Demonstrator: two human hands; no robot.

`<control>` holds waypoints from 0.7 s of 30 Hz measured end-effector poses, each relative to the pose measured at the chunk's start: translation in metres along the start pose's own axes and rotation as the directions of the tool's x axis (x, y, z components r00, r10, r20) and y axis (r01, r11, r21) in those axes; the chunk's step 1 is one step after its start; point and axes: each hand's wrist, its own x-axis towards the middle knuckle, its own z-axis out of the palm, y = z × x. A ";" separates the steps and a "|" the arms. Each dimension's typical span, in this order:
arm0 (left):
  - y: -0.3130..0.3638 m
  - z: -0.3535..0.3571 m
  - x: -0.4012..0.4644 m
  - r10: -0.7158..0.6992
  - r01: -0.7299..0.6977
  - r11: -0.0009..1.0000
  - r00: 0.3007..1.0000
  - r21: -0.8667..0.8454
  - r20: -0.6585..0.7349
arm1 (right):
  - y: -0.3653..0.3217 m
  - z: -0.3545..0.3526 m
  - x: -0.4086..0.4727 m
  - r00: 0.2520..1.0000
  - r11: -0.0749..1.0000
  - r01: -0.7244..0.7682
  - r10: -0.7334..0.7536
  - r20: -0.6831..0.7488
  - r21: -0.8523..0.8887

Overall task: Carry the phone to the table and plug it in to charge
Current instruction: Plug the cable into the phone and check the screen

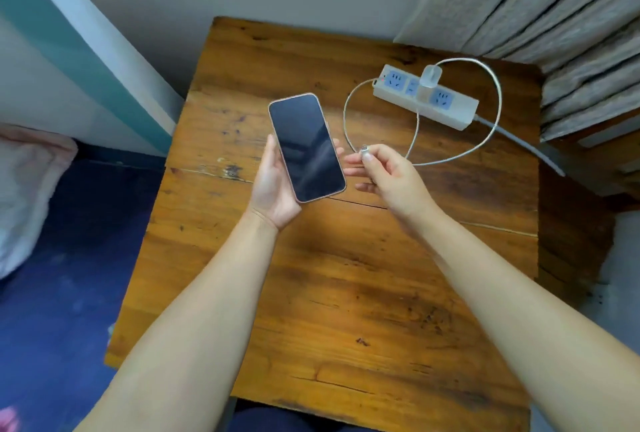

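Note:
Above the wooden table (346, 275), my left hand (273, 185) holds a phone (306, 147) with a dark screen and a pinkish rim, screen up. My right hand (391, 175) pinches the metal plug (364, 149) of a white charging cable (491, 112) just right of the phone's lower edge; plug and phone are a small gap apart. The cable loops back over the table to a white charger (429, 79) seated in a white power strip (426, 95) at the table's far right.
A grey cord (526, 144) runs from the power strip off the table's right edge. Grey curtains (554, 15) hang at the back right. A wall stands behind the table, blue floor (69, 293) lies to the left with pale bedding (27, 189).

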 end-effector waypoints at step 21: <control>0.015 -0.019 -0.016 0.076 -0.061 0.988 0.992 -0.140 0.103 | -0.007 0.068 -0.021 0.950 0.987 -0.150 0.162 0.267 -0.066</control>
